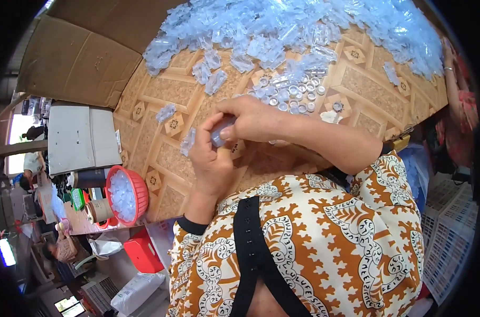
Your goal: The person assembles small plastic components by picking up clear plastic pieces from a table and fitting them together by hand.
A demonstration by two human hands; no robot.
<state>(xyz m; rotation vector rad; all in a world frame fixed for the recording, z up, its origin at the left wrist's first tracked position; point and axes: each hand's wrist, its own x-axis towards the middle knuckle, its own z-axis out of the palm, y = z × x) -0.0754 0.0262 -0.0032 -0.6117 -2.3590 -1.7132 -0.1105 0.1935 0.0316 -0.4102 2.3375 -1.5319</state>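
Both hands meet low over the table, closed around one small translucent bluish plastic piece (220, 136). My left hand (209, 158) wraps it from the left side. My right hand (248, 120) reaches across from the right, with its thumb and fingers pressed on the piece. Fingers cover much of it, so its full shape is hidden. Just beyond my right hand lie several small round white rings or caps (298, 98). A loose clear plastic piece (187, 141) rests right beside my left hand.
A large heap of clear bluish plastic pieces (282, 31) covers the far side of the patterned table (171, 174). A red basket (144, 195) of similar pieces stands at the left edge, near a cardboard box (81, 63). Another person's arm (450, 68) is at the far right.
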